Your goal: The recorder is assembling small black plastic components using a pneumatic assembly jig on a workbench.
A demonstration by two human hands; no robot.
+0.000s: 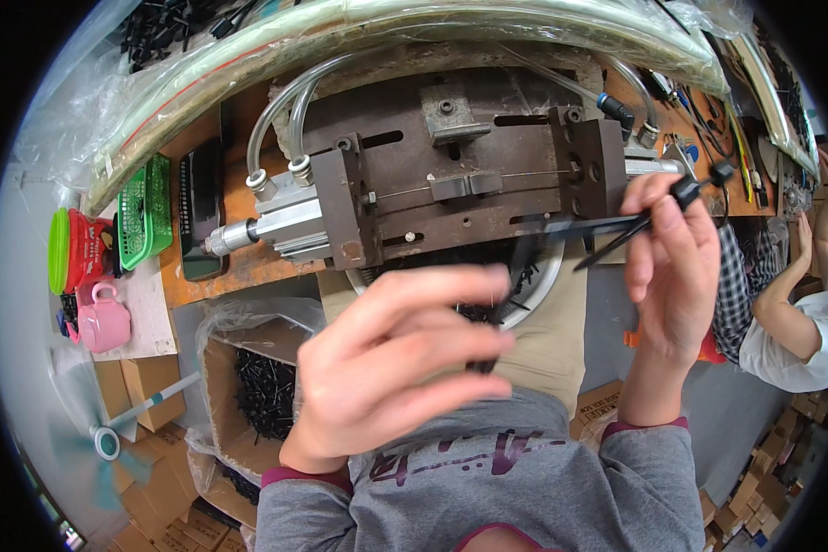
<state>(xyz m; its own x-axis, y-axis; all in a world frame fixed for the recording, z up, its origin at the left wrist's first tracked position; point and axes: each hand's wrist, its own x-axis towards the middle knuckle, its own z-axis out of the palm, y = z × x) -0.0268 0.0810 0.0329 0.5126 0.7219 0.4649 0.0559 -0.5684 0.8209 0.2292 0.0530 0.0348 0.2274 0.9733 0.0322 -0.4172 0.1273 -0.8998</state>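
Note:
My right hand [676,267] is raised at the right and pinches a bundle of black plastic ties [616,232] near their heads, the strips pointing left toward the machine. My left hand [400,354] hovers low in the middle with fingers curled, fingertips closing on small black pieces [483,365] over a round metal bowl [541,281] on my lap. Behind both hands stands a rusty brown metal press fixture [469,175] with a silver air cylinder [281,221] on its left side.
An orange workbench [239,267] carries the fixture, clear hoses [285,110], a green basket [145,212] and a black tray [200,212]. A pink jug [103,317] stands at left. A lined cardboard box of black parts [262,391] sits at lower left. Another person [787,322] works at right.

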